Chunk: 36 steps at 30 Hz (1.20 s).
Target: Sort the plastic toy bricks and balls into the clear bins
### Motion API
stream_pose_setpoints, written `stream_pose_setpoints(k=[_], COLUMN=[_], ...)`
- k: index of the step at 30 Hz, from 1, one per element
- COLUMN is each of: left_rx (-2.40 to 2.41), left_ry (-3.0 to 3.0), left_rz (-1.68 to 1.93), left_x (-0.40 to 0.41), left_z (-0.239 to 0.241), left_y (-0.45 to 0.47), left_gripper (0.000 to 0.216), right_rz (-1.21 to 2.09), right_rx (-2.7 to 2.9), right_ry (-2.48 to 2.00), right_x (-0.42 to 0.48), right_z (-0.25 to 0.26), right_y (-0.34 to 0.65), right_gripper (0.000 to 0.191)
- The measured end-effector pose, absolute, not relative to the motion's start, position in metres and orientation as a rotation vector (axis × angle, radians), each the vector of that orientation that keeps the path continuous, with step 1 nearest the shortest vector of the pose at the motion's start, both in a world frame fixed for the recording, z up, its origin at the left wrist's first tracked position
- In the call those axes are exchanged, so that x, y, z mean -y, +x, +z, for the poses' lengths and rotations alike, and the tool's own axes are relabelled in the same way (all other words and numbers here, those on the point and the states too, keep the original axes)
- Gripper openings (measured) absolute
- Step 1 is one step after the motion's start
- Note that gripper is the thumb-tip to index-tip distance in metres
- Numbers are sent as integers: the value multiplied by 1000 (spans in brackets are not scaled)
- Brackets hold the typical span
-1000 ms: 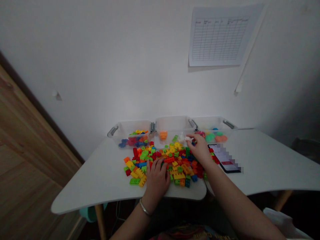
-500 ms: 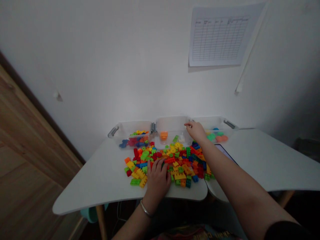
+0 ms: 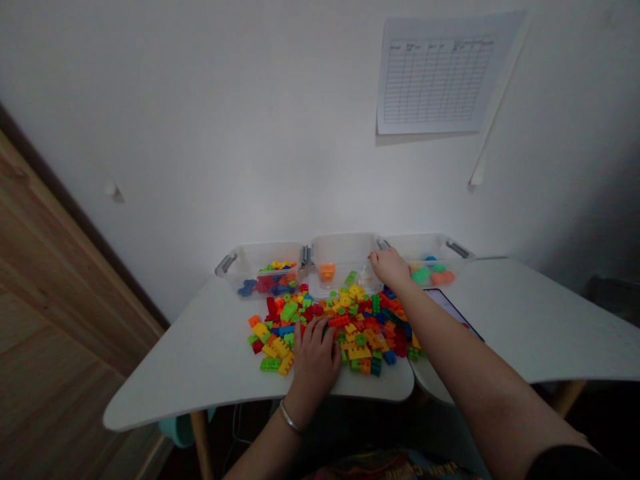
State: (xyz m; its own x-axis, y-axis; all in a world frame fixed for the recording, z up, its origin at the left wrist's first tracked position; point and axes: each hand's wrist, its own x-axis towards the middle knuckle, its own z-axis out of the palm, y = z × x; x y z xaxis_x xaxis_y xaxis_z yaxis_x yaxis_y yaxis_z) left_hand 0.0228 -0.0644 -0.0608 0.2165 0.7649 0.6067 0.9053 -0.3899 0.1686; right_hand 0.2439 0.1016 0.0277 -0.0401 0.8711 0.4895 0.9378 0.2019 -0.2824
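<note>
A heap of coloured plastic bricks (image 3: 345, 323) lies on the white table (image 3: 210, 360) in front of me. My left hand (image 3: 314, 357) rests flat on the near edge of the heap, fingers spread. My right hand (image 3: 387, 265) reaches over the far rim of the middle clear bin (image 3: 345, 248), its fingers curled together above the bin's right side. Whether anything is between those fingers is hidden. An orange brick (image 3: 327, 271) and a few pale pieces lie inside that bin.
A left bin (image 3: 250, 257) holds mixed bricks, a right bin (image 3: 435, 248) holds green and orange round pieces. A phone (image 3: 457, 310) lies right of the heap, partly under my forearm. A printed sheet (image 3: 437, 73) hangs on the wall. A second table adjoins on the right.
My right hand went from the far side of the heap, where it held a small white piece, out to the middle bin and stays over it. The left hand has not moved.
</note>
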Motion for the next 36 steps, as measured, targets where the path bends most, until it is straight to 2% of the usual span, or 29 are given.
stream_pose_setpoints(k=[4, 9, 14, 21, 31, 36], left_rx=[1593, 1590, 1604, 1597, 1606, 1600], left_ry=[-2263, -2262, -2266, -2274, -2274, -2288], left_rz=[-920, -911, -918, -921, -920, -930], left_x=[64, 64, 65, 65, 64, 64], left_z=[-61, -59, -58, -59, -57, -57], left_y=[23, 23, 24, 24, 24, 24], left_gripper=[27, 28, 28, 28, 27, 27], right_rz=[-87, -172, -93, -43, -14, -26], right_rx=[1974, 1824, 1678, 1889, 2069, 2094], right_ry=[-1664, -1611, -1582, -1742, -1835, -1908], right_x=[-101, -87, -53, -11, -2, -2], right_z=[36, 40, 17, -24, -36, -35], right_y=[244, 255, 266, 282, 285, 277], right_gripper=[38, 32, 34, 28, 31, 20])
